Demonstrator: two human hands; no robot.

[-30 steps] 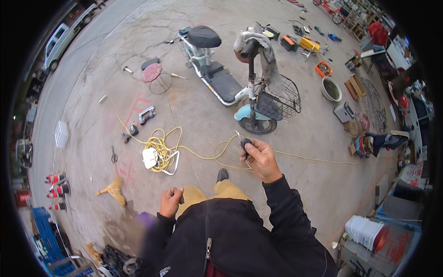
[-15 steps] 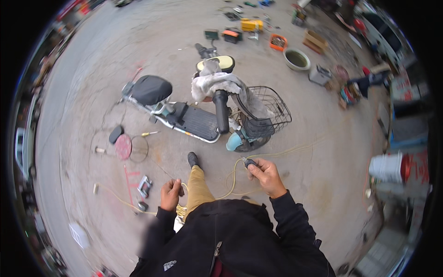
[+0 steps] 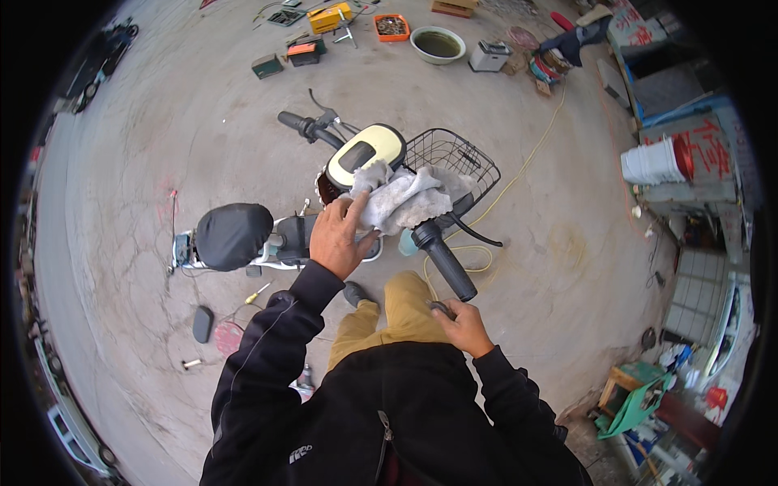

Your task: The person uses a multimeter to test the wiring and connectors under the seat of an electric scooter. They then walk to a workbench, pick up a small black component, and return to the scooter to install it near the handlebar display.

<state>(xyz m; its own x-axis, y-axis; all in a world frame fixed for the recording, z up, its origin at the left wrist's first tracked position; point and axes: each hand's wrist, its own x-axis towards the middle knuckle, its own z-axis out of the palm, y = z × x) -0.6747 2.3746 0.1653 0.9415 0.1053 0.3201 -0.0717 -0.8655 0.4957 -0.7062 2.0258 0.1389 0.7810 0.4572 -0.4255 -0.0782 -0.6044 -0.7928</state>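
An electric scooter with a cream-yellow front panel (image 3: 387,144) stands before me, its black-covered seat (image 3: 235,236) to the left. A crumpled grey cloth (image 3: 413,198) lies across its handlebar. My left hand (image 3: 339,239) reaches to the cloth's left edge, fingers apart, fingertips at the fabric; whether they press on it I cannot tell. Low and close to my body, my right hand (image 3: 463,326) is closed around a small black object (image 3: 442,309), which looks like a key fob. Just above that hand is the scooter's black handlebar grip (image 3: 446,263).
A wire basket (image 3: 466,150) is fixed at the scooter's front. Yellow hose (image 3: 523,172) loops over the ground. A screwdriver (image 3: 258,293) and a red round disc (image 3: 229,338) lie left. A water basin (image 3: 438,44) and toolboxes stand far off; a white bucket (image 3: 651,164) is at right.
I have come closer to the scooter. My left hand has risen from low beside my leg to the cloth. My right hand keeps the small black object, now nearer my body.
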